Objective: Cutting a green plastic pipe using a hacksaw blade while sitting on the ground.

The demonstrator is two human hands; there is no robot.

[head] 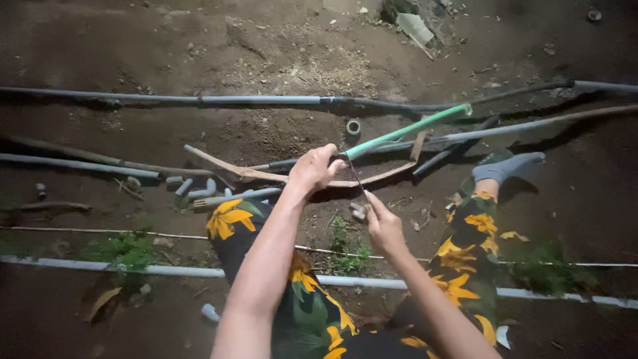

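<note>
My left hand (314,167) grips the near end of a green pipe (412,129) that slants up to the right above the dirt. My right hand (381,223) sits just below it, pinching a thin dark blade (355,176) whose upper end meets the pipe end. My knees in dark trousers with yellow flowers (465,252) frame both arms, and a grey shoe (508,166) points right.
Long grey pipes (259,100) run across the dirt at the back, a white pipe (345,281) crosses near my legs. Short pipe fittings (189,188) lie at left, a tape roll (353,127) sits behind, and a curved wooden strip (246,173) lies under my hands.
</note>
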